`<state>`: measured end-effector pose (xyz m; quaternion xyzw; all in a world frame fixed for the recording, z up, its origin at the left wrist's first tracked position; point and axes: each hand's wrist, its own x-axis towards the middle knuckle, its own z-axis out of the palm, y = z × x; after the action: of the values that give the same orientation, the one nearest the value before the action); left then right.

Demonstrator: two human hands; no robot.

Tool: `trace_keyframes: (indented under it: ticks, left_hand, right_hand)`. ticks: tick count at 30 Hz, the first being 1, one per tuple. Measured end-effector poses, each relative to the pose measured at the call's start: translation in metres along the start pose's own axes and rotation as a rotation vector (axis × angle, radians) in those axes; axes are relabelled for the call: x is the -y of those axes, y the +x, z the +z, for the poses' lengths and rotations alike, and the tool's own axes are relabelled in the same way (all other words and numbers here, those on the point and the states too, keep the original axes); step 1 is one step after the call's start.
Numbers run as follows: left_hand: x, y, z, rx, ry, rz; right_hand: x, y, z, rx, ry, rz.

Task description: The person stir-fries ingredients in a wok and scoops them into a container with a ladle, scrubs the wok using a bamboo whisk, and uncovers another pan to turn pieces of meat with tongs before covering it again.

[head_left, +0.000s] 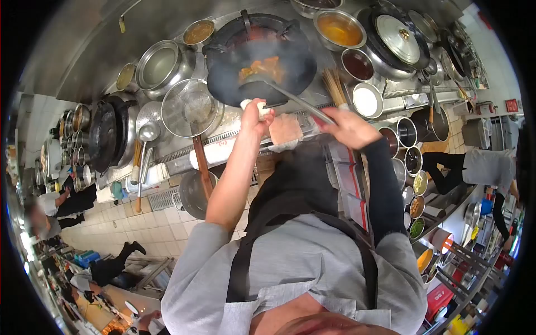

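A dark wok (223, 84) sits over the burner, with orange and reddish food pieces (268, 68) in it and smoke or steam above. At its near rim, my left hand (258, 118) is closed around a folded white cloth (246, 104); a dark handle juts out beside the fingers, and whether I grip it through the cloth is partly hidden. My right hand (353, 128) is wrapped round the handle of a metal ladle (296, 99). The ladle's bowl rests inside the wok, at the near side of the food.
A round mesh strainer (191, 106) lies left of the wok; a pot (159, 66) stands behind it. To the right are a bamboo brush (334, 86), a bowl of white contents (367, 100) and a bowl of orange liquid (339, 29). Other people stand at both sides.
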<state>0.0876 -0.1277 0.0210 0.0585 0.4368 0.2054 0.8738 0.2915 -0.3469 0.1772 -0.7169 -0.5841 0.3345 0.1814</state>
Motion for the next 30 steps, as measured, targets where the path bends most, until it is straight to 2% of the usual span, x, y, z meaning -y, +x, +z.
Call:
trace_keyframes:
  ticks: [1, 3, 4, 5, 7, 10, 11, 12, 13, 15, 17, 18, 19, 20, 21, 23, 24, 25, 27, 30]
  left_hand:
    - [0.018, 0.015, -0.018, -0.050, 0.031, 0.052]
    - [0.055, 0.031, -0.028, -0.131, 0.084, 0.179]
    - [0.071, 0.022, -0.039, -0.164, 0.144, 0.141]
    - [0.084, 0.013, -0.053, -0.196, 0.206, 0.104]
    - [0.091, 0.012, -0.094, -0.102, 0.366, -0.246]
    - [0.069, -0.047, -0.036, -0.127, 0.229, -0.050]
    - [0.044, -0.064, -0.010, -0.036, 0.069, -0.004]
    - [0.021, -0.044, -0.008, 0.005, 0.110, 0.022]
    - [-0.005, -0.033, 0.009, -0.085, 0.039, -0.060]
    - [-0.011, 0.022, -0.014, -0.011, 0.015, -0.019]
    - [0.022, 0.025, -0.030, -0.091, 0.112, 0.045]
    - [0.037, 0.039, -0.062, -0.012, 0.192, 0.038]
    - [0.038, 0.016, -0.067, 0.071, 0.209, -0.047]
    - [0.038, 0.011, -0.082, 0.051, 0.258, -0.071]
    - [0.036, 0.011, -0.093, 0.030, 0.304, -0.098]
    - [0.006, -0.028, -0.061, -0.015, 0.159, -0.051]
    - [-0.011, -0.025, -0.058, 0.008, 0.136, 0.021]
    - [-0.031, -0.028, -0.044, -0.058, 0.125, -0.013]
    - [-0.055, -0.014, -0.039, -0.062, 0.142, -0.057]
    - [-0.002, 0.000, -0.064, -0.120, 0.398, 0.299]
  right_hand:
    - [0.004, 0.013, 0.006, 0.018, -0.002, 0.020]
    - [-0.022, 0.043, 0.049, -0.148, -0.062, -0.030]
    - [-0.005, 0.042, 0.052, -0.181, -0.019, 0.071]
    - [-0.001, 0.037, 0.055, -0.249, -0.015, 0.051]
    - [-0.005, 0.022, 0.055, -0.284, 0.039, -0.001]
    - [0.015, 0.003, 0.015, -0.176, 0.002, -0.038]
    - [0.020, 0.002, 0.009, -0.151, -0.022, -0.008]
    - [0.023, 0.007, 0.002, -0.125, -0.049, 0.020]
    - [0.024, 0.015, -0.004, -0.098, -0.078, 0.046]
    - [0.013, 0.045, 0.009, -0.141, -0.124, 0.004]
    - [0.007, 0.058, 0.025, -0.200, -0.016, 0.061]
    - [0.000, 0.063, 0.031, -0.237, 0.063, 0.064]
    - [0.015, 0.045, 0.023, -0.194, 0.254, 0.162]
    - [0.031, 0.028, 0.015, -0.170, 0.440, 0.269]
    - [0.008, 0.019, 0.030, -0.223, 0.605, 0.280]
    - [0.004, 0.003, 0.045, -0.377, 0.502, 0.271]
    - [0.005, 0.003, 0.049, -0.362, 0.513, 0.316]
    - [0.005, 0.005, 0.051, -0.348, 0.523, 0.360]
    - [0.001, 0.008, 0.059, -0.372, 0.595, 0.404]
    - [-0.008, 0.024, 0.081, -0.434, 0.761, 0.433]
